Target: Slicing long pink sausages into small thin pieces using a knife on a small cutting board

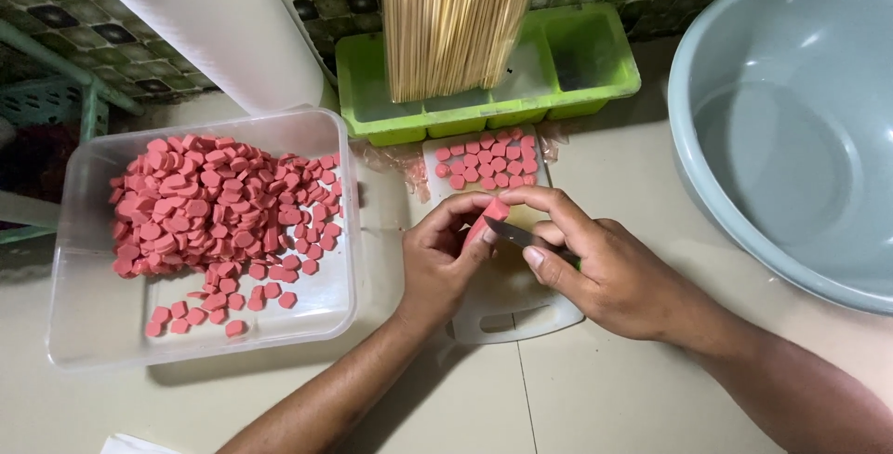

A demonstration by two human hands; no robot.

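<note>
Home kitchen: tiled wall (pixel 56 7), cutting board (pixel 507 310), skewers (pixel 456 17)

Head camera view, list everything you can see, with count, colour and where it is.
Sausage piece: one, pink, held over the cutting board.
Knife: one, dark blade, against the piece.
Cutting board: one, white, centre.
Slices on board: about twenty, pink, far end.
Clear container: one, left.
Slices in container: too many to count, pink.
Green tray: one, top centre.
Skewers: a bundle, tan, standing in the tray.
Basin: one, grey-blue, right.
Left hand: pinching the piece.
Right hand: gripping the knife.
</note>
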